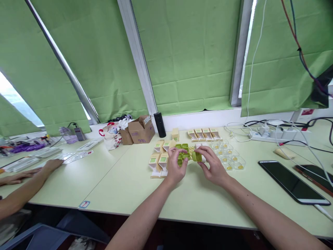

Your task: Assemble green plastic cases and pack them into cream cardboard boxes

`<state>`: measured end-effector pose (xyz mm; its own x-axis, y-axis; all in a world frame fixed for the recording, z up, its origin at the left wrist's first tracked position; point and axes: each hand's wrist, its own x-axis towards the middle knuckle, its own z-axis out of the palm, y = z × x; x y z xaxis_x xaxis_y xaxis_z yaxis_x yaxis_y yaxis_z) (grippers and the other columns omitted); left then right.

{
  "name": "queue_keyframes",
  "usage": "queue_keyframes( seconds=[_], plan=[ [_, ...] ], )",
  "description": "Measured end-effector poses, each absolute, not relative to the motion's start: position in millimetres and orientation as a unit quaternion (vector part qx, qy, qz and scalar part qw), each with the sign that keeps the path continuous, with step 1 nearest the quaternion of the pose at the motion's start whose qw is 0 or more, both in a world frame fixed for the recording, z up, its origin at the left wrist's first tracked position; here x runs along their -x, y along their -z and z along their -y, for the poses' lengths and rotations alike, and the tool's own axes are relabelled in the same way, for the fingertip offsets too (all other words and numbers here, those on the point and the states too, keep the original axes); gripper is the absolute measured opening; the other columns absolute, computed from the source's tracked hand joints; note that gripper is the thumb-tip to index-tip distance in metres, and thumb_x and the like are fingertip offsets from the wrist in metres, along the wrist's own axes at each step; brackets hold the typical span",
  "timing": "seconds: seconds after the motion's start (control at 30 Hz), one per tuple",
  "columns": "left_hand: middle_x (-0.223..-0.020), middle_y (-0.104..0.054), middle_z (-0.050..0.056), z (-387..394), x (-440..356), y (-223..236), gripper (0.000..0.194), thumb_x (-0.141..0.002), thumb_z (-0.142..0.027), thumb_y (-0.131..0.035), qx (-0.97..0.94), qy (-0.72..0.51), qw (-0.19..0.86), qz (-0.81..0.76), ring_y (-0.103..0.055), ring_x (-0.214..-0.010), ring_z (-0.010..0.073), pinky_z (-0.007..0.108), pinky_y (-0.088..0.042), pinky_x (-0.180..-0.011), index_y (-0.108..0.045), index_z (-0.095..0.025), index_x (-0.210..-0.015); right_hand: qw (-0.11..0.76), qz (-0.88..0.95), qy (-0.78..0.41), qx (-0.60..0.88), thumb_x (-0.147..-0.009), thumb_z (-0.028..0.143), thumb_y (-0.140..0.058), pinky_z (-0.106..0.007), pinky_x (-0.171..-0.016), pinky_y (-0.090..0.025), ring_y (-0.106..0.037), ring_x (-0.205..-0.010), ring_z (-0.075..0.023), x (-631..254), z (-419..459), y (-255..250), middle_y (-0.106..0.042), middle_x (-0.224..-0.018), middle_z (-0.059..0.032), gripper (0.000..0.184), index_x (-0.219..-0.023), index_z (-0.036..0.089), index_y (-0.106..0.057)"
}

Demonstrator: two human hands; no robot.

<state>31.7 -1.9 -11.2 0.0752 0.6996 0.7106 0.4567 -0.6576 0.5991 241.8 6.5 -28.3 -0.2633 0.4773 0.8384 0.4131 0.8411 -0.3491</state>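
My right hand (212, 165) grips a small olive-green open cup (197, 156) between thumb and fingers, its hollow side toward me. Close to its left, my left hand (177, 166) pinches a small green piece (185, 156), partly covered by the fingers. Behind the hands lie several more green cups (182, 146) and small yellow pieces (191, 149). Left of them stand open cream cartons (154, 159) with green square labels. To the right is a clear plastic tray (235, 158) with yellow pieces in its cells. A white object behind my right hand is mostly hidden.
A row of cream cartons (204, 134) lies at the back, near a black cylinder (159, 125) and a cardboard box (142, 131). Phones (293, 182) and a power strip (270, 135) with cables are on the right. Another person's hands (50, 166) rest at far left.
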Motion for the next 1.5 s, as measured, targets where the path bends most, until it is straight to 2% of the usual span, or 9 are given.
queue_keyframes(
  seconds=[0.13, 0.27, 0.57, 0.73, 1.17, 1.5],
  plan=[
    [-0.134, -0.066, 0.012, 7.0, -34.8, 9.4, 0.044, -0.095, -0.030, -0.070, -0.780, -0.512, 0.066, -0.355, -0.045, -0.132, 0.0339, 0.055, -0.039, -0.116, -0.059, -0.027, -0.138, 0.534, 0.799, -0.012, 0.274, -0.098, 0.011, -0.056, -0.054, -0.107, -0.062, -0.062, -0.135, -0.0325, -240.2, -6.2, 28.6, -0.062, -0.142, -0.0124, 0.061, -0.155, 0.033, -0.049],
    [-0.139, -0.065, 0.011, 5.6, -34.7, 12.2, 0.051, -0.094, -0.029, -0.073, -0.796, -0.493, 0.053, -0.346, -0.044, -0.133, 0.0351, 0.058, -0.038, -0.117, -0.058, -0.029, -0.143, 0.535, 0.804, 0.005, 0.261, -0.100, 0.015, -0.059, -0.058, -0.111, -0.060, -0.063, -0.137, -0.0330, -239.7, -7.6, 30.7, -0.066, -0.142, -0.0124, 0.058, -0.155, 0.030, -0.047],
    [-0.130, -0.068, 0.012, 4.5, -34.2, 13.0, 0.046, -0.094, -0.024, -0.072, -0.793, -0.501, 0.050, -0.343, -0.046, -0.128, 0.0348, 0.057, -0.045, -0.110, -0.064, -0.029, -0.139, 0.524, 0.813, 0.043, 0.249, -0.102, 0.015, -0.057, -0.053, -0.103, -0.064, -0.068, -0.129, -0.0321, -241.1, -8.1, 30.3, -0.067, -0.135, -0.0156, 0.029, -0.129, 0.025, -0.063],
    [-0.128, -0.068, 0.012, 3.6, -33.4, 13.6, 0.045, -0.094, -0.022, -0.071, -0.795, -0.500, 0.029, -0.342, -0.047, -0.127, 0.0344, 0.058, -0.047, -0.108, -0.065, -0.027, -0.138, 0.512, 0.821, 0.065, 0.244, -0.102, 0.012, -0.055, -0.050, -0.100, -0.065, -0.067, -0.129, -0.0321, -240.5, -8.6, 31.1, -0.065, -0.136, -0.0179, 0.029, -0.128, 0.022, -0.064],
    [-0.127, -0.069, 0.013, 3.6, -33.2, 13.4, 0.044, -0.095, -0.021, -0.070, -0.798, -0.513, -0.003, -0.318, -0.048, -0.124, 0.0328, 0.055, -0.049, -0.105, -0.064, -0.025, -0.138, 0.491, 0.829, 0.114, 0.242, -0.101, 0.009, -0.051, -0.053, -0.096, -0.064, -0.065, -0.126, -0.0352, -237.4, -7.5, 26.9, -0.063, -0.135, -0.0195, 0.036, -0.133, 0.022, -0.062],
    [-0.127, -0.069, 0.012, 2.0, -32.2, 15.4, 0.045, -0.095, -0.019, -0.070, -0.797, -0.515, -0.006, -0.316, -0.048, -0.124, 0.0328, 0.056, -0.049, -0.106, -0.063, -0.024, -0.138, 0.502, 0.819, 0.128, 0.246, -0.102, 0.012, -0.054, -0.049, -0.090, -0.065, -0.069, -0.122, -0.0331, -239.1, -8.2, 28.8, -0.065, -0.135, -0.0195, 0.030, -0.127, 0.022, -0.066]
  ],
)
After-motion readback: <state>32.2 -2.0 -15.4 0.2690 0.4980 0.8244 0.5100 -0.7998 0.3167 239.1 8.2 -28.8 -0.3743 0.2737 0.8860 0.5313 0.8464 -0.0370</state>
